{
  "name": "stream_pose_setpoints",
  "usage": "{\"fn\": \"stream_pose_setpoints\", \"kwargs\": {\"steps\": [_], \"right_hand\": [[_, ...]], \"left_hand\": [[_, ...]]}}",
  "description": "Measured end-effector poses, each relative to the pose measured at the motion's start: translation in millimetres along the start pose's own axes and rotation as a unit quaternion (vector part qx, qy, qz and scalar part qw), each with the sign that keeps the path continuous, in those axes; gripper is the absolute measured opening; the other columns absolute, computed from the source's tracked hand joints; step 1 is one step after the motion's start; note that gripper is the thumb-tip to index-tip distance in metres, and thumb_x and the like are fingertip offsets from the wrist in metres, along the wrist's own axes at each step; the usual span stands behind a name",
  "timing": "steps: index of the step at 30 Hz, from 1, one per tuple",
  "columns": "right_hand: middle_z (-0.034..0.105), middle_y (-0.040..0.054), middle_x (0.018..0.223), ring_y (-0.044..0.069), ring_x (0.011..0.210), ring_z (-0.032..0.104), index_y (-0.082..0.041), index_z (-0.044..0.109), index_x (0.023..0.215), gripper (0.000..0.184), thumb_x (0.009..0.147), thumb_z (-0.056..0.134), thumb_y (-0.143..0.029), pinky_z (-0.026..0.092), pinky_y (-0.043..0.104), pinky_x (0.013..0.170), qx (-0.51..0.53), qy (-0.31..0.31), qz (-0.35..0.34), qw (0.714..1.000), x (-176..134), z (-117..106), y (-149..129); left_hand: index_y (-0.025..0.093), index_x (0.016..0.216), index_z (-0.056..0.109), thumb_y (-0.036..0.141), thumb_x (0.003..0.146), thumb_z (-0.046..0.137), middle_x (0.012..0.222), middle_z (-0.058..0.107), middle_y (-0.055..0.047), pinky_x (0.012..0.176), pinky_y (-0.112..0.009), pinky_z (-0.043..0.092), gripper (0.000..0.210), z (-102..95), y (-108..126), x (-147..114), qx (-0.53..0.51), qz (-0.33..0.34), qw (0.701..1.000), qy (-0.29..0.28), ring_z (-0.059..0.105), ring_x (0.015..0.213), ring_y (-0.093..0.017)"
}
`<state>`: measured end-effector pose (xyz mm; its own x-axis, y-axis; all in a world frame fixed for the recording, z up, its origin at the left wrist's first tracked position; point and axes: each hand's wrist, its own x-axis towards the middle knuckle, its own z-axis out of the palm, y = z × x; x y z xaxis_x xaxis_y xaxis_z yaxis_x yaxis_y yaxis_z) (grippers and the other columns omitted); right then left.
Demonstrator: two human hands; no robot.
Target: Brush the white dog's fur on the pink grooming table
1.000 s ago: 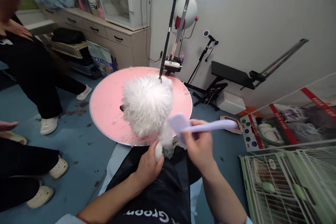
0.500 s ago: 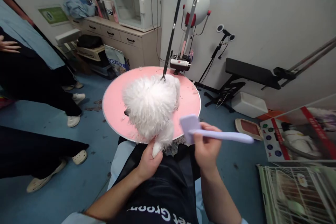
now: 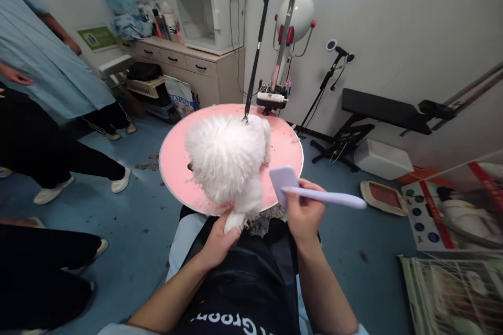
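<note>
A fluffy white dog (image 3: pixel 226 154) is on a round pink grooming table (image 3: pixel 176 146), its head turned toward the left. My left hand (image 3: pixel 219 241) is closed around one of its front legs (image 3: pixel 236 220), held out over the table's near edge. In my right hand (image 3: pixel 306 214) is a lavender slicker brush (image 3: pixel 330 197), gripped by the handle near its head. The brush's flat head stands to the right of the leg, apart from the fur. A black grooming strap (image 3: pixel 257 47) runs down from an overhead arm to the dog's neck area.
A metal grooming arm (image 3: pixel 288 15) rises behind the table. People in blue smocks (image 3: pixel 51 57) and dark trousers stand at the left. A drawer cabinet (image 3: pixel 220 73) carries a white glass-doored box (image 3: pixel 231 10). At the right are a black folding stand (image 3: pixel 383 110) and a wire cage (image 3: pixel 451 288).
The brush has shifted slightly left and up in the view. My left hand still holds the leg. People at the left have moved, and the view has shifted a little.
</note>
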<state>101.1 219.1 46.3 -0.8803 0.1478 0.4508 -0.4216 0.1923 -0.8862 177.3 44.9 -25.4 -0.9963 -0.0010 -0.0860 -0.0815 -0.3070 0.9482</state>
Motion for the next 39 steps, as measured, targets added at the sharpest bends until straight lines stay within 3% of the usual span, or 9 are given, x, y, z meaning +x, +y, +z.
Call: {"fn": "stream_pose_setpoints", "kwargs": {"steps": [8,12,16,20,24,28,32,37,39], "right_hand": [[0.06,0.0058,0.099,0.02,0.087,0.06,-0.022,0.051,0.1,0.026,0.079,0.065,-0.03,0.05,0.035,0.076,0.026,0.021,0.001,0.999,-6,-1,-5],[0.062,0.0049,0.09,0.02,0.078,0.061,-0.022,0.054,0.098,0.024,0.079,0.065,-0.03,0.051,0.034,0.07,0.005,-0.133,0.036,0.99,-8,-1,-4],[0.06,0.0075,0.102,0.022,0.091,0.06,-0.022,0.049,0.101,0.028,0.079,0.065,-0.03,0.05,0.038,0.08,-0.006,0.036,-0.019,0.999,-8,-2,-3],[0.063,0.0057,0.091,0.021,0.08,0.062,-0.022,0.054,0.099,0.024,0.08,0.065,-0.03,0.052,0.035,0.071,-0.032,-0.164,0.017,0.986,-10,-4,-4],[0.06,0.0071,0.102,0.022,0.091,0.061,-0.023,0.051,0.101,0.026,0.08,0.065,-0.029,0.05,0.038,0.08,-0.037,0.021,-0.028,0.999,-10,-5,-3],[0.063,0.0048,0.089,0.02,0.079,0.062,-0.023,0.054,0.1,0.022,0.081,0.063,-0.029,0.051,0.035,0.071,-0.015,-0.144,0.019,0.989,-12,-4,-1],[0.06,0.0064,0.099,0.021,0.089,0.061,-0.023,0.051,0.099,0.025,0.079,0.065,-0.029,0.05,0.036,0.078,-0.025,0.025,-0.02,0.999,-10,-3,0],[0.062,0.0046,0.089,0.019,0.078,0.061,-0.021,0.054,0.097,0.02,0.081,0.063,-0.03,0.051,0.033,0.069,-0.013,-0.145,0.044,0.988,-13,-2,1],[0.061,0.0055,0.093,0.02,0.083,0.06,-0.021,0.053,0.097,0.022,0.08,0.064,-0.03,0.05,0.034,0.073,-0.025,-0.045,0.037,0.998,-12,-3,3]], "left_hand": [[0.019,0.117,0.044,0.055,0.08,0.059,0.059,0.043,0.008,0.039,-0.015,0.023,0.054,-1.0,-3,2,-0.126,-0.034,0.991,-0.027,0.033,0.042,-0.004],[0.016,0.101,0.048,0.061,0.078,0.057,0.054,0.044,0.007,0.038,-0.015,0.022,0.051,4.6,1,2,-0.138,-0.055,0.989,0.018,0.034,0.039,-0.004],[0.016,0.094,0.049,0.057,0.077,0.06,0.054,0.047,0.007,0.037,-0.015,0.022,0.046,8.3,3,3,-0.142,-0.062,0.987,0.049,0.036,0.039,-0.005],[0.015,0.096,0.051,0.058,0.076,0.06,0.052,0.046,0.007,0.038,-0.016,0.022,0.048,9.8,5,3,-0.149,-0.065,0.986,0.044,0.036,0.039,-0.005],[0.015,0.091,0.05,0.057,0.073,0.064,0.052,0.047,0.007,0.037,-0.015,0.019,0.047,10.8,6,3,-0.162,-0.083,0.982,0.057,0.036,0.039,-0.005],[0.016,0.091,0.049,0.057,0.073,0.064,0.05,0.046,0.007,0.037,-0.014,0.02,0.047,10.8,11,3,-0.168,-0.093,0.98,0.053,0.034,0.037,-0.004],[0.016,0.09,0.048,0.056,0.073,0.065,0.053,0.046,0.007,0.036,-0.014,0.019,0.046,10.4,14,3,-0.179,-0.1,0.978,0.041,0.033,0.037,-0.003],[0.016,0.088,0.049,0.057,0.075,0.061,0.051,0.043,0.008,0.036,-0.014,0.018,0.045,10.6,13,3,-0.166,-0.101,0.98,0.033,0.031,0.036,-0.003],[0.016,0.087,0.05,0.057,0.076,0.059,0.053,0.044,0.007,0.036,-0.014,0.018,0.044,9.3,11,2,-0.152,-0.093,0.984,0.028,0.03,0.037,-0.003]]}}
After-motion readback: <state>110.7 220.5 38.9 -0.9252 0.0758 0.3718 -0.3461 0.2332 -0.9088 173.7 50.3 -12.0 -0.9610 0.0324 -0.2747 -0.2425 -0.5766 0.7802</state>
